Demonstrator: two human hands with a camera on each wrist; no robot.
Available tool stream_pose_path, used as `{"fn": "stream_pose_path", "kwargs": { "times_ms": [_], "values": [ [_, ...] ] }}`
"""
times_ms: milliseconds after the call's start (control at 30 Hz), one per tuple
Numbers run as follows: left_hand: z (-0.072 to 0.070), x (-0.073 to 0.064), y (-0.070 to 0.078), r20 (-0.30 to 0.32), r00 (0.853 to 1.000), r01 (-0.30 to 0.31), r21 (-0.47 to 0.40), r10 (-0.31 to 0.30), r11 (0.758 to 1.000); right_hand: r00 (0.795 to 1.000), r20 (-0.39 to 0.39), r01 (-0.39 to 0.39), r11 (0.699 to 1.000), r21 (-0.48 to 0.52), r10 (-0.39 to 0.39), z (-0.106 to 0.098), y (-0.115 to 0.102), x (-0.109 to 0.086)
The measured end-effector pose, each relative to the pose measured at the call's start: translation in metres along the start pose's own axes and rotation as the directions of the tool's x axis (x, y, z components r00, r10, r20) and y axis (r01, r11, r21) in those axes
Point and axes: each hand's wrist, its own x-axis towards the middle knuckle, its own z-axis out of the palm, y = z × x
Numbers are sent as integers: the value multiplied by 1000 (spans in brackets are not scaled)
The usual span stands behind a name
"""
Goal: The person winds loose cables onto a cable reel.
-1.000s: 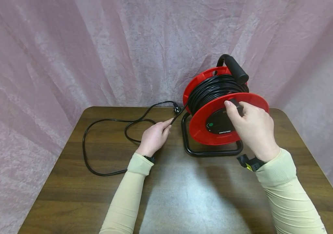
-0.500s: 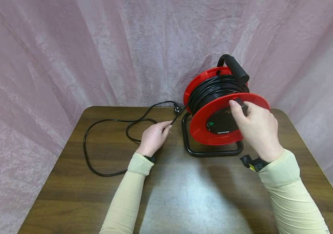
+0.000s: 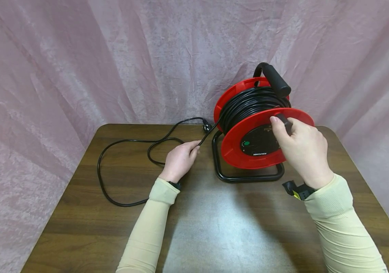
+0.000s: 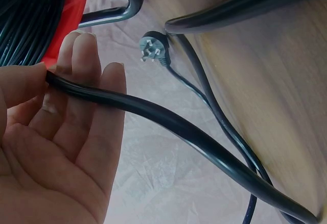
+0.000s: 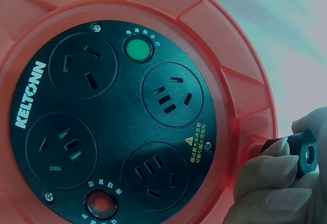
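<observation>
A red cable reel with black cable wound on its drum stands at the table's back right. My right hand grips the black crank knob on the reel's front flange, fingers curled round it in the right wrist view. Left of the reel, my left hand pinches the black cable between thumb and fingers; its other fingers extend beneath the cable. From there the cable runs up to the drum. Its loose part loops over the table's left side and ends at a plug beside the reel's stand.
The reel's black tube stand rests on the wooden table. A black carrying handle rises above the drum. The front panel carries several sockets, a green light and a red button. Pink curtains hang behind the table.
My right hand and the crank knob have shifted slightly to the right, and the front flange has turned a little with them. My left hand and the loose cable have hardly moved.
</observation>
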Motion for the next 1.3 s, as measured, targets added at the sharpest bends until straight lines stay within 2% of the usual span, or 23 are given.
{"fn": "stream_pose_path", "kwargs": {
  "times_ms": [233,533,833,1033,1300],
  "values": [
    [1,0,0,1,1000,8,-18,-8,1000,1000,3,-2,1000,-4,2,0,1,0],
    [-1,-1,1,-11,1000,-20,29,21,999,1000,4,-5,1000,-21,5,-3,2,1],
    [-2,-1,1,-32,999,17,-19,-17,1000,1000,-17,-17,1000,-17,17,-4,7,1],
    [-2,-1,0,-25,1000,18,-11,-18,1000,999,-27,-17,999,-27,16,-4,7,0],
    [-2,-2,0,-29,999,-16,23,17,1000,998,-48,-36,999,-37,35,-3,8,-1]
  ]
}}
